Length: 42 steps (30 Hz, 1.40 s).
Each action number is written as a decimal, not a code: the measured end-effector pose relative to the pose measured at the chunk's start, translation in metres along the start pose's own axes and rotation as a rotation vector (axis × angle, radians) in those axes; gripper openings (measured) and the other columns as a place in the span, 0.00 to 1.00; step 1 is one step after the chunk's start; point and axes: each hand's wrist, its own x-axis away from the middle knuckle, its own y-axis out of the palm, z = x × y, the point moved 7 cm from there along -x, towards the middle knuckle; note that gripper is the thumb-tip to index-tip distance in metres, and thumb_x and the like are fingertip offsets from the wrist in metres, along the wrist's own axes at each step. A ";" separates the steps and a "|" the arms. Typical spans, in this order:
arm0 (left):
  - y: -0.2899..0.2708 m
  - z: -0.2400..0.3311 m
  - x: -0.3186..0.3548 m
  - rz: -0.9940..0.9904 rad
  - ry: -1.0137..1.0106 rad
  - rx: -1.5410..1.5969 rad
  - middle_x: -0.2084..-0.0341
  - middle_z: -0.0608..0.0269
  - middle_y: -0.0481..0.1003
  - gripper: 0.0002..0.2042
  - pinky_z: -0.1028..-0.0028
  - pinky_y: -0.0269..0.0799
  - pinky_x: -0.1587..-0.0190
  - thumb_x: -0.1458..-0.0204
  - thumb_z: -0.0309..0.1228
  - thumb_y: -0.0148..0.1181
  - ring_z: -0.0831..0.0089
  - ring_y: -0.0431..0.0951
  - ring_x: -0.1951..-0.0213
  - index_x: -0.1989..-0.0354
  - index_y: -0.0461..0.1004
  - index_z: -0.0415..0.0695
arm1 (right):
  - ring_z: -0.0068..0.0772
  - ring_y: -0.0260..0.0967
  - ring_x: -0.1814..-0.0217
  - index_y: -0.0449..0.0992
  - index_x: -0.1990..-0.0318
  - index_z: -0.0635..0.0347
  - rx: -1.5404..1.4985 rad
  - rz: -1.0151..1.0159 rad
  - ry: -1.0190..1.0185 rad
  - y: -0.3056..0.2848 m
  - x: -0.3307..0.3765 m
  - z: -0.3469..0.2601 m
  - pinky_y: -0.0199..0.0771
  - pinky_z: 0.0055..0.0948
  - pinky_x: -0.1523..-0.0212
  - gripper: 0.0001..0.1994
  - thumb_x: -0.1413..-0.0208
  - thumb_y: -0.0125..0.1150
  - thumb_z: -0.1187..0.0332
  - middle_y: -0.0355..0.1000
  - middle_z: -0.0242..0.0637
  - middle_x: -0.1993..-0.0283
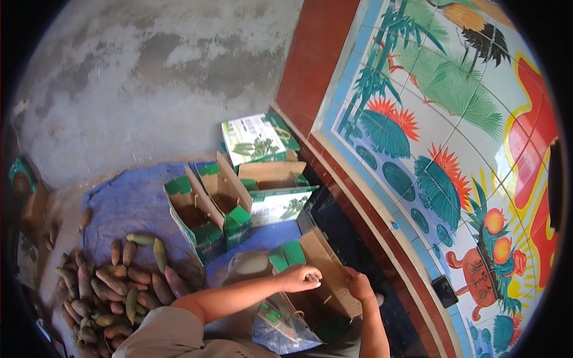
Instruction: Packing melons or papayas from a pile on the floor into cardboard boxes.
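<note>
An open cardboard box (325,292) with brown insides and green corner flaps stands at my lap, tilted. My right hand (360,284) is closed round the edge of its raised long flap (331,262). Over the box's opening hangs my left hand (300,278), its fingers curled in; whatever they may hold is hidden. Beside it a green corner flap (287,255) stands up. Part of the box's inside lies behind my left hand and forearm.
Long green and purplish radishes (119,283) lie heaped on a blue sheet (137,203) at the left. Several open boxes (191,212) stand ahead, with a closed printed carton (253,140) behind. A painted tile wall (430,155) bounds the right side, a grey wall (161,71) the back.
</note>
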 end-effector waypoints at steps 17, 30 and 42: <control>0.022 -0.036 0.023 -0.335 -0.024 -0.777 0.65 0.52 0.75 0.23 0.57 0.67 0.56 0.57 0.50 0.60 0.54 0.74 0.61 0.58 0.72 0.45 | 0.43 0.72 0.58 0.71 0.49 0.44 0.303 0.043 0.034 -0.011 -0.035 0.011 0.71 0.36 0.55 0.21 0.51 0.47 0.75 0.74 0.41 0.61; 0.027 -0.051 0.025 -0.468 -0.167 -1.248 0.70 0.57 0.77 0.08 0.58 0.70 0.57 0.56 0.26 0.52 0.59 0.77 0.61 0.69 0.77 0.47 | 0.47 0.61 0.45 0.69 0.50 0.57 0.191 0.422 -0.262 -0.031 0.046 -0.106 0.57 0.47 0.45 0.23 0.58 0.60 0.68 0.67 0.46 0.51; 0.039 -0.057 0.020 -0.406 -0.082 -1.120 0.76 0.56 0.75 0.04 0.59 0.71 0.66 0.57 0.29 0.52 0.57 0.77 0.67 0.76 0.74 0.46 | 0.42 0.74 0.61 0.74 0.61 0.52 0.397 -0.342 -0.052 0.103 0.062 -0.042 0.73 0.39 0.63 0.12 0.52 0.57 0.59 0.76 0.39 0.66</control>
